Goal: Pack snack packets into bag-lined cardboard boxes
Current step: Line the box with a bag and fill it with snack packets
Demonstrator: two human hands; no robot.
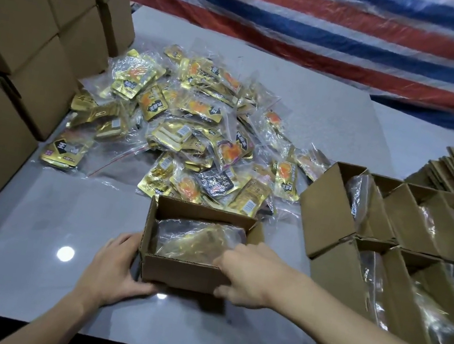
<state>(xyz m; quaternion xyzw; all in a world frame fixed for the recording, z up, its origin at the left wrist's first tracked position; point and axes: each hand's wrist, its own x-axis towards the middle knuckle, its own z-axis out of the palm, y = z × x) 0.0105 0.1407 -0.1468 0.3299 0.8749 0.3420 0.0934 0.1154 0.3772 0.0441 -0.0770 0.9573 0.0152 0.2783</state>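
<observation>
Box between both hands; left hand grip clasps left wall; right hand grip pinches bagged packets inside.

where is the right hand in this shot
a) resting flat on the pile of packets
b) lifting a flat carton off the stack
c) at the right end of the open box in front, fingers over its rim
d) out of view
c: the right hand sits at the right end of the open box, fingers reaching over its rim toward the bagged packets inside.

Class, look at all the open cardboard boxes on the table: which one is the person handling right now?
The lone open box at the front centre, apart from the group on the right: the left hand steadies it, the right hand reaches in.
</observation>
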